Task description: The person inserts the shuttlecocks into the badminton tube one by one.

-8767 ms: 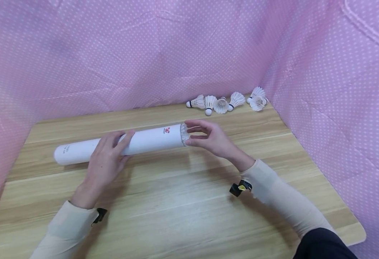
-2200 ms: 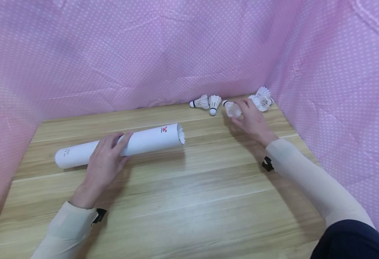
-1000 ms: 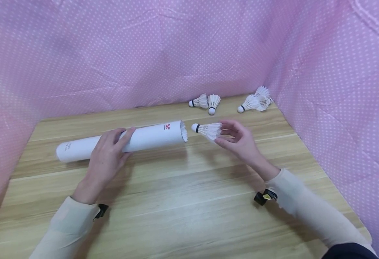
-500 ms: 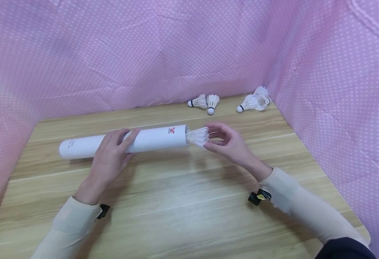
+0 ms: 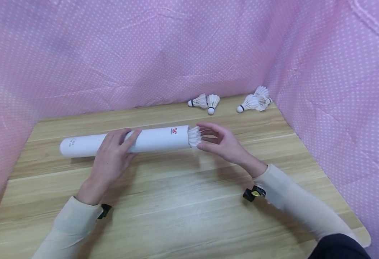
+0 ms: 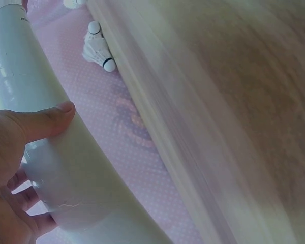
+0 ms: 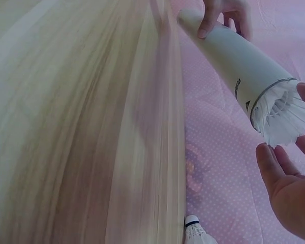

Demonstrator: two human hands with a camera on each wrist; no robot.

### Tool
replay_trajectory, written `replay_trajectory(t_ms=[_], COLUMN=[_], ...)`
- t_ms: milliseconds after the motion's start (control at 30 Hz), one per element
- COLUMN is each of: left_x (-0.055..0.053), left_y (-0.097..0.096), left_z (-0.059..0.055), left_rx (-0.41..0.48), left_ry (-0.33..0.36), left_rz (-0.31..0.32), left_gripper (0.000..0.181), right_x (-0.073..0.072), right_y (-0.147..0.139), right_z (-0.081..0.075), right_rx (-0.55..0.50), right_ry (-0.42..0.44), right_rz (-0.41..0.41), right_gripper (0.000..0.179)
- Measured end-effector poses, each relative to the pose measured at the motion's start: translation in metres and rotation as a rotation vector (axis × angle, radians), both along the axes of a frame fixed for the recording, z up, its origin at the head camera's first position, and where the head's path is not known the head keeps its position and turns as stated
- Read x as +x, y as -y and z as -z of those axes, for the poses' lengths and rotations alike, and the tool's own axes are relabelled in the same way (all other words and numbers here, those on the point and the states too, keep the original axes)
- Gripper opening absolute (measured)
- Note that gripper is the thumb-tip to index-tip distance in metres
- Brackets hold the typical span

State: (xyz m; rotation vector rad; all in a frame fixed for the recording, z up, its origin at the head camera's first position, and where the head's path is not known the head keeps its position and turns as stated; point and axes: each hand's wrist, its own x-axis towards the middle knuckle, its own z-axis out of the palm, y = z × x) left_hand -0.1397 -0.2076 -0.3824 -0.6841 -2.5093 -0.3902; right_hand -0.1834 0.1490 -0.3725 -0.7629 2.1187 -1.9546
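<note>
My left hand (image 5: 111, 158) grips a long white shuttlecock tube (image 5: 160, 139) round its middle and holds it nearly level above the table. In the left wrist view the thumb lies across the tube (image 6: 51, 76), with the other fingers round its side. At the tube's right end my right hand (image 5: 221, 142) pinches the feather skirt of a shuttlecock (image 5: 194, 136). Its cork end is hidden inside the tube. The right wrist view shows the skirt (image 7: 287, 114) sticking out of the tube mouth between thumb and fingers (image 7: 269, 162).
Two shuttlecocks (image 5: 212, 103) lie at the back edge of the wooden table (image 5: 176, 208). A cluster of several more (image 5: 250, 103) sits in the back right corner. Pink dotted cloth (image 5: 144, 54) hangs behind and along the right side.
My right hand took a shuttlecock from the back row, brought it left to the tube mouth and pushed it in cork first. The tube shifted slightly right and levelled.
</note>
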Motion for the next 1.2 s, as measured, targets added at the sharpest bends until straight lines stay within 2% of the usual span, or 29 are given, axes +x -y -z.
replay_trajectory(t_ms=[267,533,1200], left_x=[0.001,0.003,0.003], left_y=[0.002,0.004,0.003], left_z=[0.0,0.001,0.002], left_rx=[0.004,0.003,0.012], left_ry=[0.005,0.009,0.021], left_rz=[-0.006,-0.014,-0.006], left_gripper=[0.088,0.089,0.091], right_x=[0.001,0.001,0.0], right_y=[0.004,0.009,0.019], right_z=[-0.001,-0.001,0.003], right_rx=[-0.076,-0.078,-0.069], right_ry=[-0.04,-0.123,-0.124], right_rz=[0.0,0.025,0.021], right_gripper=[0.059,0.055,0.052])
